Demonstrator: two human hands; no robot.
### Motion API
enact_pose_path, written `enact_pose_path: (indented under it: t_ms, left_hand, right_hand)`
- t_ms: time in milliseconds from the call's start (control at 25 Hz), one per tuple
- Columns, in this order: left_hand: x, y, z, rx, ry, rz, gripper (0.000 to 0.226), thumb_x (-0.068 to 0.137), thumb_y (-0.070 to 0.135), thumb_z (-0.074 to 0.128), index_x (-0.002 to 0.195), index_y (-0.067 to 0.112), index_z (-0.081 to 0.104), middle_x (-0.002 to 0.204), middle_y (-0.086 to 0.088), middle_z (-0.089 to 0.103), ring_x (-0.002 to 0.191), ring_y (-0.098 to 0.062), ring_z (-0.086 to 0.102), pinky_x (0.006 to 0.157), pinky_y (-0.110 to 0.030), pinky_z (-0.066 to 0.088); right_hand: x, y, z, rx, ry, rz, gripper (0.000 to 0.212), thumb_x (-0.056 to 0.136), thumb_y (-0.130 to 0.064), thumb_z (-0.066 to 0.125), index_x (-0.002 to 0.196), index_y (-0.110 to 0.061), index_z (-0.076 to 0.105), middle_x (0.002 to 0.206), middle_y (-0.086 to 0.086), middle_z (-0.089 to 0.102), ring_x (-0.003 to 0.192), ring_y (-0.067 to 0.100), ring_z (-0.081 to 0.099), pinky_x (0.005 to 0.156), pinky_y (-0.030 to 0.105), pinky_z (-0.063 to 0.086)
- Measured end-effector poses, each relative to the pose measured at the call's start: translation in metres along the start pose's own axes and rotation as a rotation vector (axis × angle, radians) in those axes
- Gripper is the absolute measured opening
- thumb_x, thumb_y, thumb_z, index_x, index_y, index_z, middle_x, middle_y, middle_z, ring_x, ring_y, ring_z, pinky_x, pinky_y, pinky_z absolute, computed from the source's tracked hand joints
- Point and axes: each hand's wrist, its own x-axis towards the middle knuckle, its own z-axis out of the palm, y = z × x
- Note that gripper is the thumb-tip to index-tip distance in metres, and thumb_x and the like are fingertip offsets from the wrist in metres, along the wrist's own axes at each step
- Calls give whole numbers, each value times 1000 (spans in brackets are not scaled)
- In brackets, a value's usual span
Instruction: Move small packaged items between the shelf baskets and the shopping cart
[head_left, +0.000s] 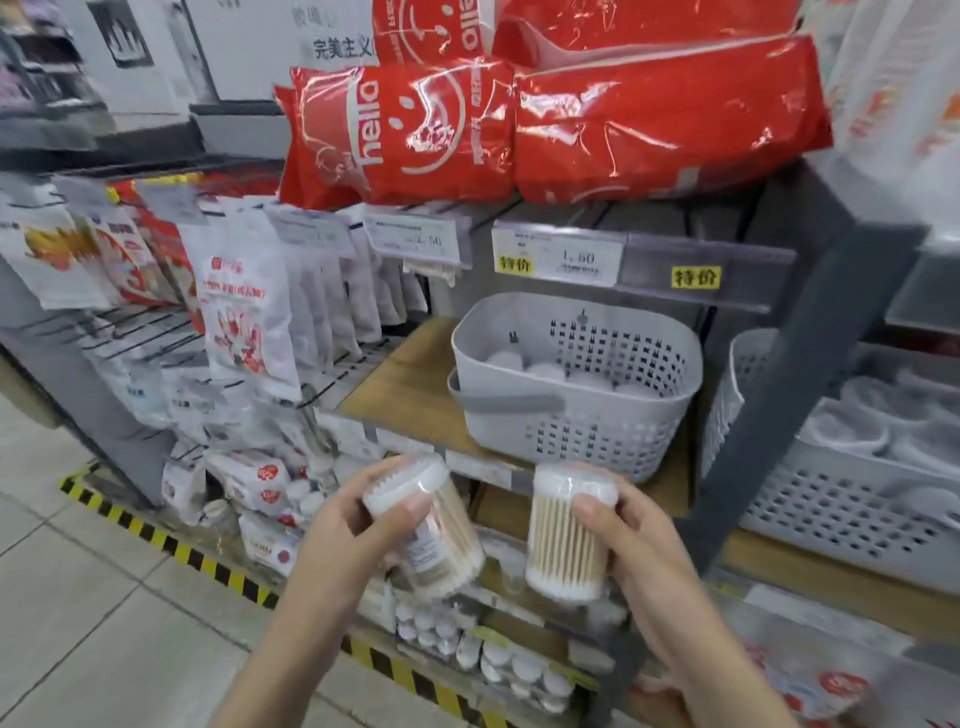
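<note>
From the head camera, I had a round tub of cotton swabs in each hand, both held in the air in front of the shelf, below the grey basket (571, 410). My left hand (358, 530) was wrapped round the left tub (431, 525), thumb across its front just under the white lid, and that tub leaned with its top toward the left. My right hand (639, 535) gripped the right tub (569, 535) from its right side, thumb pressed on the upper front, and that one stood nearly upright. The two tubs were near each other but apart.

The grey basket sat on the wooden shelf board (400, 374), its dark handle folded down along the front, and white lids of more tubs showed inside it. A second perforated basket (831, 499) stood to the right beyond the dark shelf post (789, 395). Red bags (665, 119) lay on the shelf above, over the price tags (558, 257).
</note>
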Motion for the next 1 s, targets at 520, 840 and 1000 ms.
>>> enact_pose_path:
  t_ms: [520, 840, 1000]
  left_hand:
    - [169, 47, 30, -93, -254, 58, 68, 58, 50, 72, 113, 12, 63, 100, -9, 71, 87, -20, 68, 70, -28, 53]
    - [236, 54, 51, 199, -302, 274, 39, 74, 27, 76, 108, 14, 64, 101, 1, 71, 94, -10, 66, 78, -25, 49]
    - [253, 59, 60, 385, -384, 380, 23, 77, 11, 75, 90, 23, 62, 92, 7, 68, 84, 5, 62, 72, -13, 46]
  right_hand:
    - [77, -64, -4, 38, 288, -202, 90, 38, -64, 84, 113, -18, 66, 104, 3, 72, 93, 17, 69, 73, 30, 54]
    - [131, -72, 2, -4, 404, -249, 36, 74, -18, 73, 108, -18, 61, 107, 2, 71, 100, 17, 67, 89, 36, 52]
    - [166, -83, 0, -322, 370, -223, 29, 76, -10, 76, 96, -28, 64, 104, -8, 70, 97, 8, 64, 84, 26, 50]
